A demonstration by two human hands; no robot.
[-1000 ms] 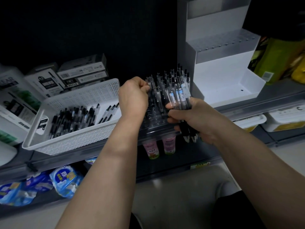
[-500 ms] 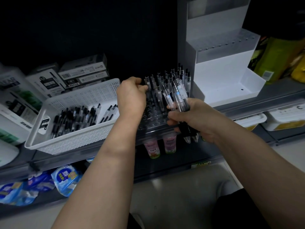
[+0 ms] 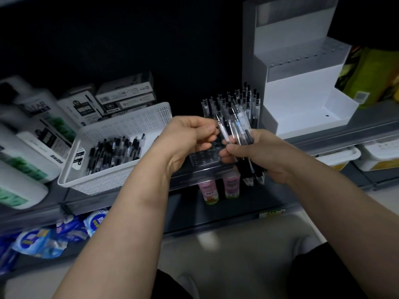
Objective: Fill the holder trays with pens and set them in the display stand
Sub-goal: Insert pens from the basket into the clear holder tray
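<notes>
A clear holder tray [image 3: 205,157] sits on the grey shelf in front of me, with several black-and-clear pens [image 3: 241,100] standing upright in its far rows and its near holes bare. My right hand [image 3: 265,154] grips a bundle of pens [image 3: 243,131], tips pointing down. My left hand [image 3: 190,137] pinches the top of one pen [image 3: 222,129] from that bundle, right over the tray. The white stepped display stand [image 3: 302,87] stands to the right, its steps and bottom bin bare.
A white perforated basket [image 3: 121,134] of loose pens lies left of the tray. Boxes and white bottles [image 3: 26,147] crowd the far left. Pink bottles [image 3: 231,184] sit on the lower shelf, blue packets [image 3: 64,231] lower left, white tubs [image 3: 375,154] lower right.
My left hand moved from the tray's left side toward the bundle and took hold of one pen. My right hand stayed in place with the bundle.
</notes>
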